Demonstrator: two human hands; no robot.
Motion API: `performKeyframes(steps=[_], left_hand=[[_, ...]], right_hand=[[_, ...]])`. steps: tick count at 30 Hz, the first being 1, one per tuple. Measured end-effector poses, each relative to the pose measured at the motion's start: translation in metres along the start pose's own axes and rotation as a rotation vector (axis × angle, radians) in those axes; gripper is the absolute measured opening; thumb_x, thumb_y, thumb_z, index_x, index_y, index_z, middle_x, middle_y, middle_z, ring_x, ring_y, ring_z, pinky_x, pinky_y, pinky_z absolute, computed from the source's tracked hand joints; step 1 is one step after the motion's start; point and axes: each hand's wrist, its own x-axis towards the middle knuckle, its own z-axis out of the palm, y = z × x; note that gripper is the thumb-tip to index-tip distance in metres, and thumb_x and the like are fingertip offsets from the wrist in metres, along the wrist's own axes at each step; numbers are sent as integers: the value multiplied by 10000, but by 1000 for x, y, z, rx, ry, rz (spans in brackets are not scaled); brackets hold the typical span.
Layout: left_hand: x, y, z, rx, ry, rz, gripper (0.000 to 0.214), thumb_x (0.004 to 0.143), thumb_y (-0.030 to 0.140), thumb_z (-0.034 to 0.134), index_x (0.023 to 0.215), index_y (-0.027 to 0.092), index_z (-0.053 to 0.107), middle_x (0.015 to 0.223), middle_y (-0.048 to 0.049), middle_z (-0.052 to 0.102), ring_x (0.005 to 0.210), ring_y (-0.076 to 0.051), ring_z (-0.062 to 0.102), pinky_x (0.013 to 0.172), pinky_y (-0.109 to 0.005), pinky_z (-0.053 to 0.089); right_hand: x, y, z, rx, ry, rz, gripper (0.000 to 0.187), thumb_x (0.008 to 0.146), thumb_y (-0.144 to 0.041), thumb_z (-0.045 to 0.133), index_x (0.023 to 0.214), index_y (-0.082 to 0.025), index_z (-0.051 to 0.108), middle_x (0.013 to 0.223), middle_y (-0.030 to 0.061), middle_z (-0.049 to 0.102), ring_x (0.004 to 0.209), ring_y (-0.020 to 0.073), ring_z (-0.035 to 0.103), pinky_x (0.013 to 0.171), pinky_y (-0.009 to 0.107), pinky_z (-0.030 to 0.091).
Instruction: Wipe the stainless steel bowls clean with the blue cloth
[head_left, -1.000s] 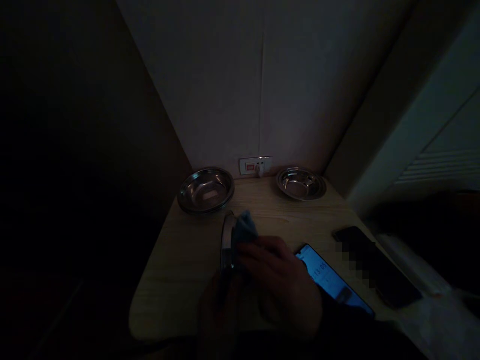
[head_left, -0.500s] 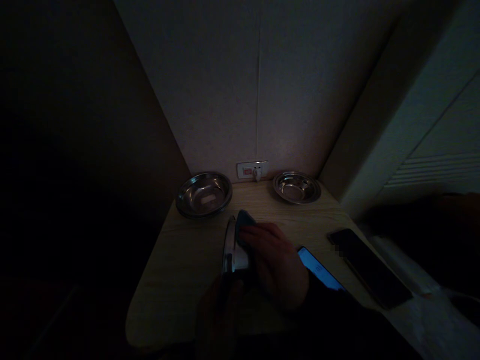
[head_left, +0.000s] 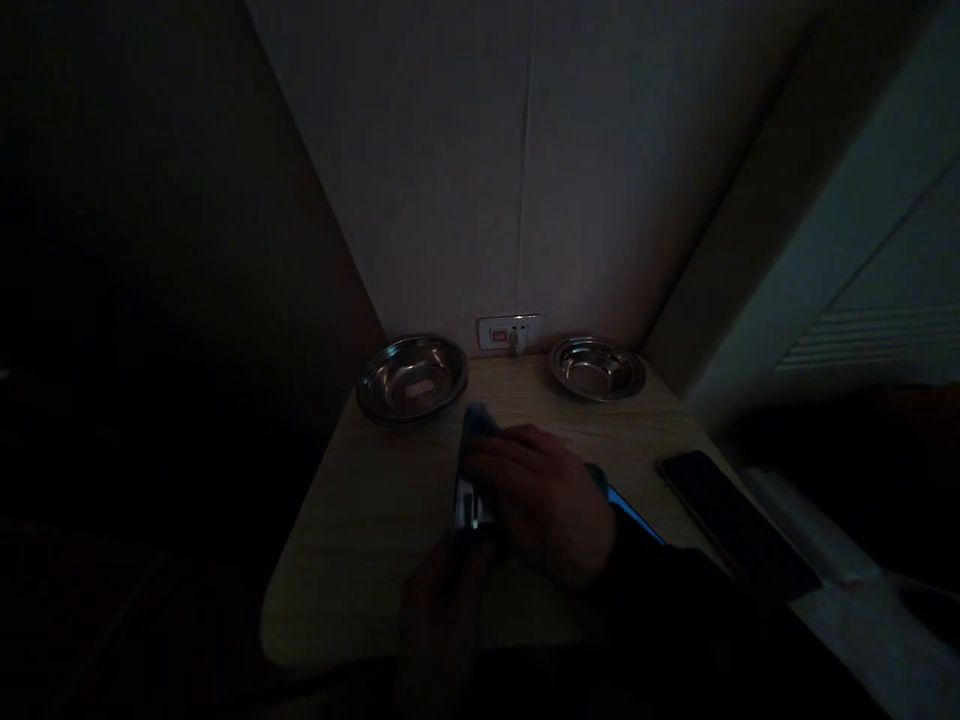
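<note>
In dim light a shiny metal bowl is held on edge over the near half of the table. My left hand is closed on its lower rim. My right hand presses a bluish cloth against the bowl's side, fingers closed over the cloth. Part of the cloth pokes out above the fingers. Much of the bowl is hidden behind my right hand, and the picture is dark and a little blurred there.
Stacked metal bowls stand at the back left of the wooden table, and more metal bowls at the back right. A lit phone lies partly under my right sleeve. Right of it is a dark phone. A wall socket holds a plug.
The held bowl has turned so less of its side shows. My right hand with the cloth has shifted slightly up and left, and my sleeve covers more of the lit phone.
</note>
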Motion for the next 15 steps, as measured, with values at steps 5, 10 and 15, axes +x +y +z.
performKeyframes(steps=[5,10,15], left_hand=[[-1,1,-1,-28,-36,-9,275,653,431,661,774,195,733,816,-88,745,757,-277,687,705,-366,555],[-1,-1,3,-48,-21,0,266,614,441,680,714,200,730,748,-79,740,702,-270,687,649,-349,560],[5,-14,7,-118,3,-19,271,639,450,683,749,207,729,790,-79,743,741,-270,689,660,-347,562]], right_hand=[[0,0,-2,-20,-7,-24,239,914,-163,456,1050,-192,650,1123,24,690,998,212,563,807,356,479],[1,2,-2,-20,-7,36,282,906,-141,408,1046,-163,653,1087,51,699,948,225,579,789,372,476],[-2,-6,-5,-25,-20,-54,277,963,-242,389,1058,-196,645,1123,11,690,983,204,563,776,351,454]])
